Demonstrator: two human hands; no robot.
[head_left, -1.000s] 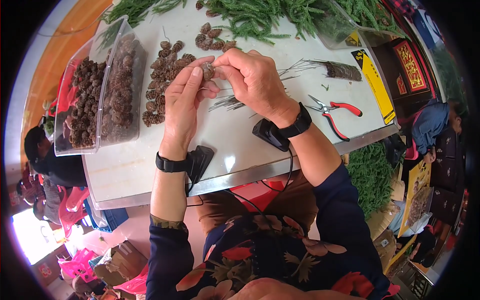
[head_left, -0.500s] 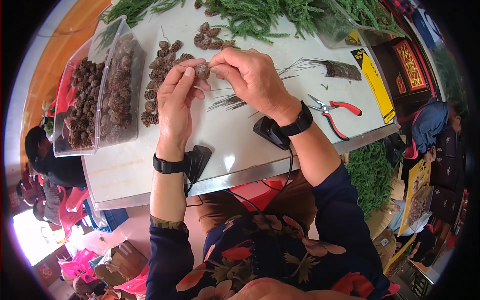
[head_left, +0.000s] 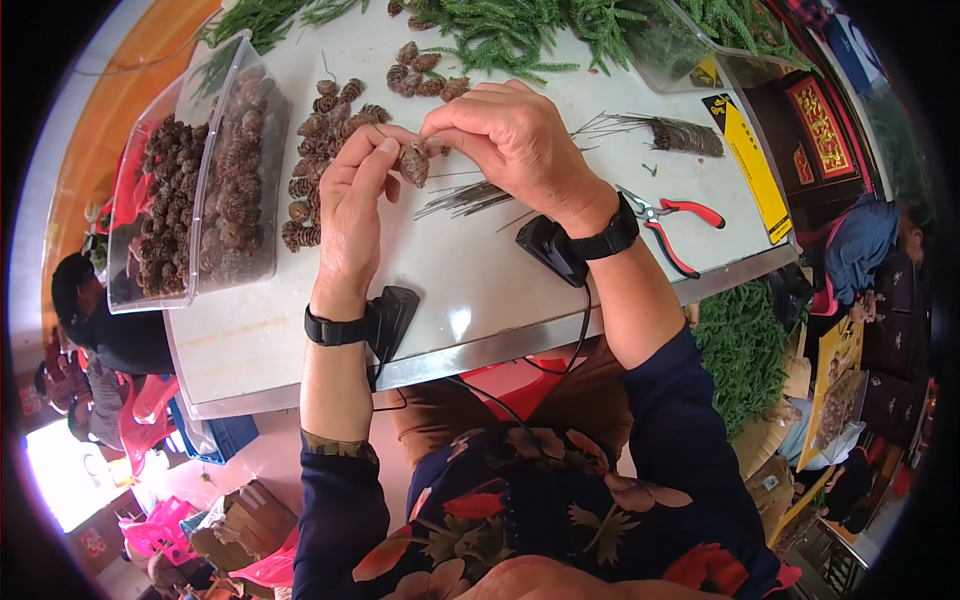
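Note:
My left hand [head_left: 362, 185] pinches a small brown pine cone [head_left: 414, 164] between thumb and fingers above the table. Close against its right side, my right hand [head_left: 510, 140] is closed in a pinch; what lies between those fingertips is too small to make out. Loose pine cones [head_left: 318, 140] form a rough column to the left of my left hand, and a few more [head_left: 410, 75] lie beyond it. Thin dark wires [head_left: 465, 200] are spread on the table below my hands. A bundle of wires [head_left: 685, 138] rests farther right.
At the left stands a clear plastic bin [head_left: 195, 200] full of pine cones. Green artificial sprigs [head_left: 490, 35] cover the far edge, beside another clear bin [head_left: 690, 60]. Red-handled pliers [head_left: 660, 215] and a yellow-black card [head_left: 750, 170] lie at the right. A metal strip [head_left: 480, 362] edges the table.
The pine cone has tipped over in my left fingers and now hangs pointed end down. My right hand has shifted slightly right and tilted, its fingertips still beside the cone.

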